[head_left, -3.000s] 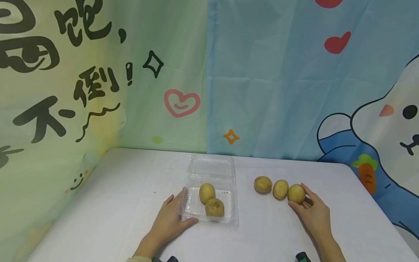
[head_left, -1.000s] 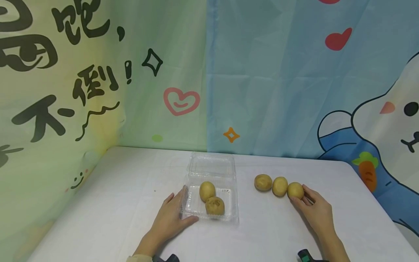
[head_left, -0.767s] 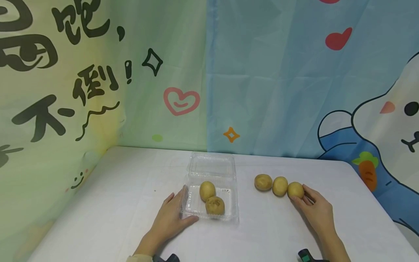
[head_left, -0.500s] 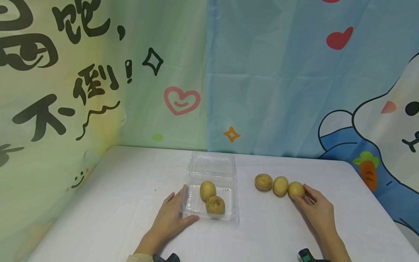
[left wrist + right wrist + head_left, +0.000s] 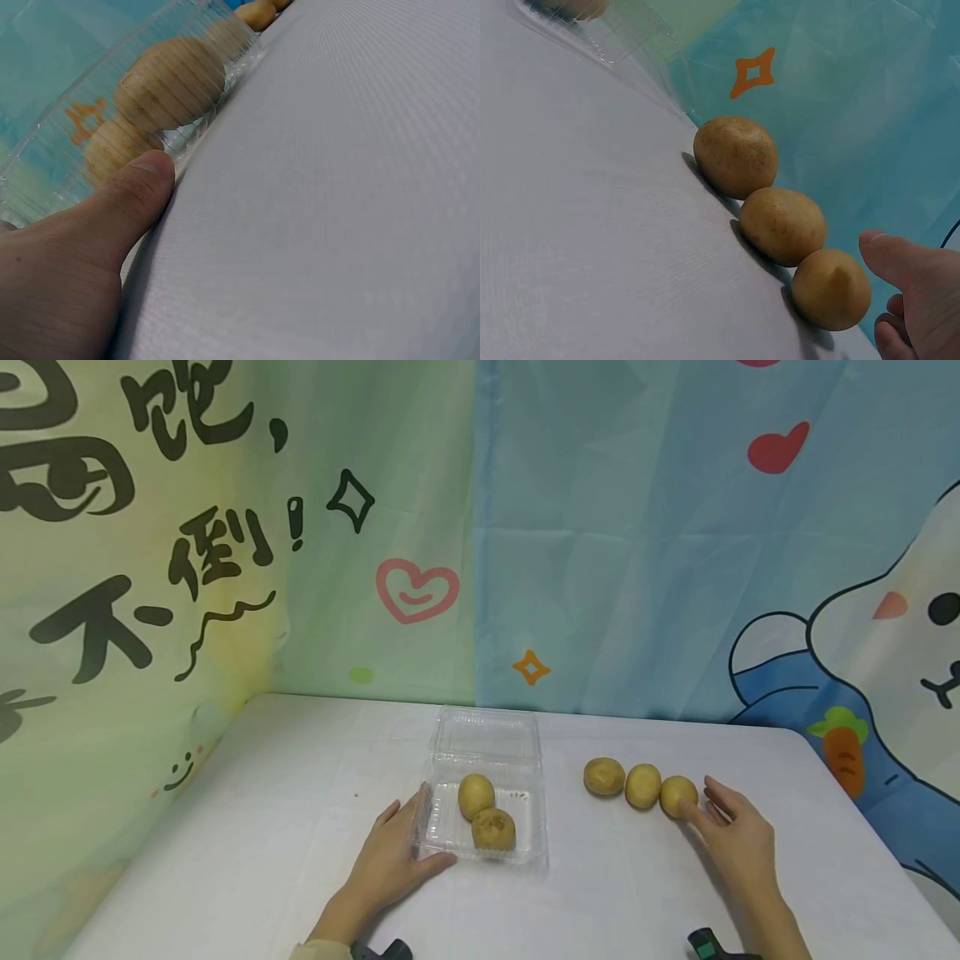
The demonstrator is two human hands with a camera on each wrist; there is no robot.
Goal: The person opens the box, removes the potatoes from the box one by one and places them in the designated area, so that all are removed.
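A clear plastic clamshell container (image 5: 529, 827) stands with its lid folded back, two potatoes (image 5: 493, 830) inside it. Along its left side lies my left hand (image 5: 390, 860), fingers extended against the wall and the thumb straight at the near corner. To the right of the container, three potatoes sit in a row: a left one (image 5: 603, 777), a middle one (image 5: 642, 786) and a right one (image 5: 678, 797). My right hand (image 5: 738, 843) is just right of the last potato, thumb and fingers spread; the right wrist view shows a gap between thumb (image 5: 889, 251) and potato.
A white cloth covers the table (image 5: 600, 893). Behind it hangs a printed curtain (image 5: 600, 568) in green and blue. Dark wrist devices (image 5: 708, 943) show at the bottom edge of the head view.
My right hand has let go of the right potato and drawn back slightly to the right, its fingers now spread. The potatoes, the container and my left hand stay in place.
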